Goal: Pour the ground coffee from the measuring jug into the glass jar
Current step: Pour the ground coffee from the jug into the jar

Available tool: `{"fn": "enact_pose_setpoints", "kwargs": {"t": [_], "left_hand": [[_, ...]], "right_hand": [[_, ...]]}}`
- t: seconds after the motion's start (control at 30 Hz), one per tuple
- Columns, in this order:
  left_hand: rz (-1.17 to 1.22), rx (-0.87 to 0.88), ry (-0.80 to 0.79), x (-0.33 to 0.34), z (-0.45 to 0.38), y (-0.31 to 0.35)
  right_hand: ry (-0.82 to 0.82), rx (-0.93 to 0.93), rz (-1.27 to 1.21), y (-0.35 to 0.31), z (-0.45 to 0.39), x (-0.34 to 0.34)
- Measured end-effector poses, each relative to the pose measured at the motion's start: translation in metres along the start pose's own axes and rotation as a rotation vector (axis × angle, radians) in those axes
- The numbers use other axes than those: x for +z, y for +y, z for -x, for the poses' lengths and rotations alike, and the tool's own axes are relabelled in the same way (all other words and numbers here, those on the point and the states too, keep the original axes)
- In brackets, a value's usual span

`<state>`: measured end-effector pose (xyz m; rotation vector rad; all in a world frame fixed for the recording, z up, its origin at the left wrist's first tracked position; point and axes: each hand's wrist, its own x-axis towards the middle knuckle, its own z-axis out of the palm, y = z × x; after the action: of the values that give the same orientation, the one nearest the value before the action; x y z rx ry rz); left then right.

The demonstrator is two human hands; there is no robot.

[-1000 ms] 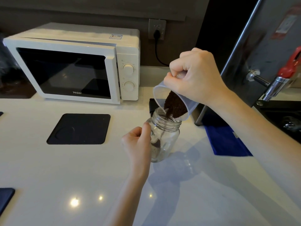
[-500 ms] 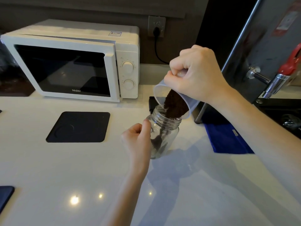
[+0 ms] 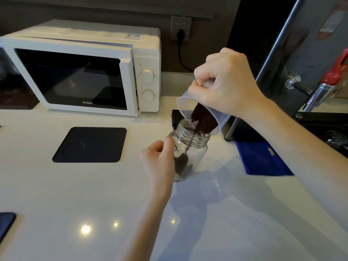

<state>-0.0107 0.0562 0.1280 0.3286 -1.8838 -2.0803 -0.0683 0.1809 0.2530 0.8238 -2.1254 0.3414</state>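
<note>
A clear glass jar (image 3: 195,147) stands upright on the white counter (image 3: 75,194), its threaded mouth open. My left hand (image 3: 160,159) grips the jar's left side. My right hand (image 3: 224,85) holds a translucent measuring jug (image 3: 183,104) by its handle, tipped steeply with its lip just over the jar's mouth. Dark ground coffee (image 3: 204,121) lies along the jug's lower wall, and a thin stream of it falls into the jar. A small dark heap of coffee sits at the jar's bottom, partly hidden by my left fingers.
A white microwave (image 3: 84,72) stands at the back left. A black square mat (image 3: 90,145) lies left of the jar. A blue cloth (image 3: 261,159) lies to the right, below a steel urn with a red-handled tap (image 3: 320,87). Another dark mat (image 3: 5,223) shows at the left edge.
The jug has stayed tipped over the jar while coffee keeps sliding out. The heap at the jar's bottom has grown. Both hands hold about the same places.
</note>
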Motion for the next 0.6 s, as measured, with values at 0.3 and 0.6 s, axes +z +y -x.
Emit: {"fn": "enact_pose_setpoints", "kwargs": {"t": [0.3, 0.6], "left_hand": [[0.003, -0.015, 0.001, 0.0, -0.0001, 0.0001], [0.015, -0.023, -0.017, 0.0004, 0.0015, 0.0007]], "right_hand": [[-0.017, -0.024, 0.012, -0.0039, -0.0013, 0.0006], [-0.017, -0.046, 0.031, -0.0039, -0.0001, 0.0024]]}}
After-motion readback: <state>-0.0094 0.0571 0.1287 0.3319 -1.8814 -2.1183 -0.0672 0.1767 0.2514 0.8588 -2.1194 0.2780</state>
